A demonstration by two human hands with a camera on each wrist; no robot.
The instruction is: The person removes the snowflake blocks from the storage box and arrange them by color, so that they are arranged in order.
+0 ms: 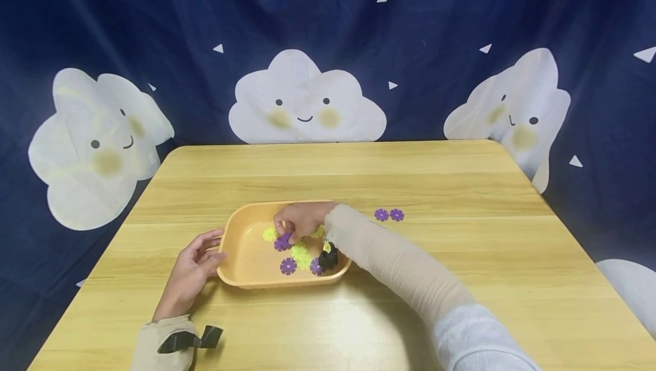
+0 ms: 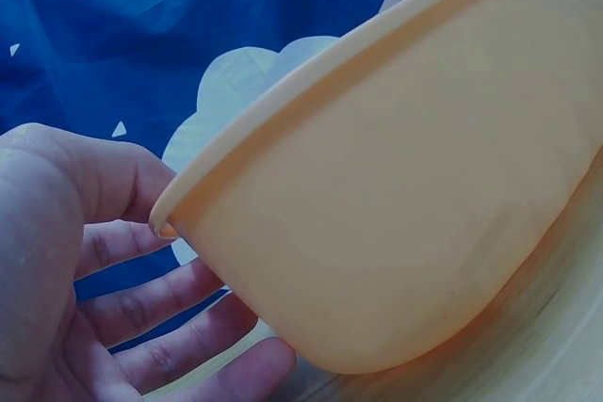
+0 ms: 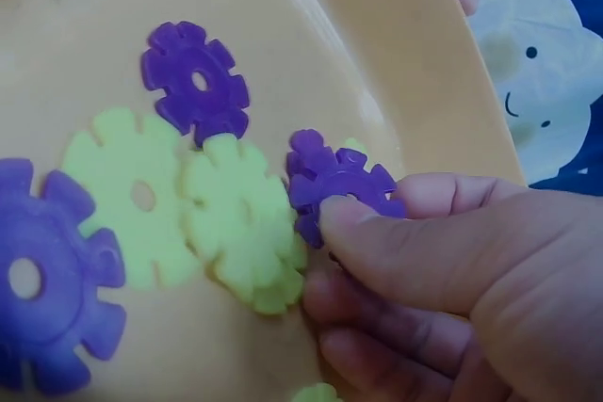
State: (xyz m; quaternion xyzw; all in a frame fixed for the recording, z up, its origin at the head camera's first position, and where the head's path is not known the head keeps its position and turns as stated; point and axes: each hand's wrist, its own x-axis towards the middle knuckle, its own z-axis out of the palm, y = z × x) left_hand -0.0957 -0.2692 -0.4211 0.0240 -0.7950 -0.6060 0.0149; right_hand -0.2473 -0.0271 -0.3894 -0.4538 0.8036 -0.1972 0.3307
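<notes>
A shallow yellow-orange plastic basin (image 1: 246, 280) stands on the table, with purple and yellow notched snowflake discs lying in it. My right hand (image 1: 303, 218) reaches inside and pinches a purple snowflake disc (image 3: 363, 184) between thumb and forefinger; another purple piece shows right behind it, partly hidden. My left hand (image 1: 191, 271) holds the basin's left end, thumb over the rim and fingers against the outer wall (image 2: 377, 233). Yellow discs (image 3: 240, 209) overlap near the right fingers, a purple disc (image 3: 196, 80) beside them. A larger-looking purple disc (image 3: 57, 280) lies closer to the wrist camera.
Two purple discs (image 1: 389, 215) lie side by side on the wooden table (image 1: 441, 177), right of the basin. A black strap (image 1: 328, 256) on the right wrist covers part of the basin. Behind the table hangs a dark blue curtain (image 1: 420, 29) with white clouds.
</notes>
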